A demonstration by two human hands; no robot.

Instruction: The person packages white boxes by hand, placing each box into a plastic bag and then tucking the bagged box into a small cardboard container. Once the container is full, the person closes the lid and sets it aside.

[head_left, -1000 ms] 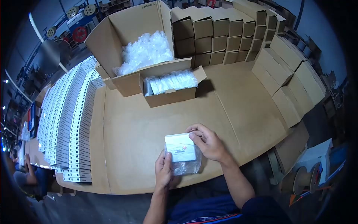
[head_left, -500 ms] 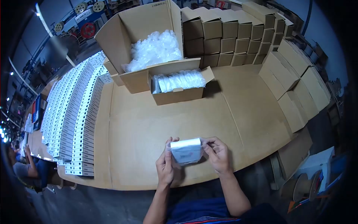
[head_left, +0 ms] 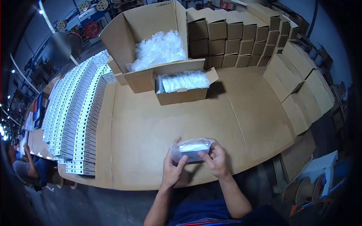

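Observation:
A small white box in a clear plastic bubble bag (head_left: 193, 147) is held between my two hands above the front of the table. My left hand (head_left: 174, 167) grips the bag's left side, its thumb on the near face. On the right side, my right hand (head_left: 216, 161) holds the bag, thumb pressed on the front. Farther back, an open carton (head_left: 181, 98) holds a row of bubble-wrapped packs (head_left: 184, 81). Behind it a larger open box (head_left: 141, 83) is filled with clear bubble bags (head_left: 160, 50).
Stacked small white boxes (head_left: 85, 128) line the left of the brown table (head_left: 169, 124). Cardboard boxes (head_left: 217, 47) are piled at the back, others (head_left: 298, 90) at the right. A person (head_left: 28, 165) sits far left; a cable spool (head_left: 304, 191) lies lower right.
The bagged box has tipped, so its top edge and the bag's far side now show. Both thumbs have moved onto its near face, and my right hand has shifted slightly left.

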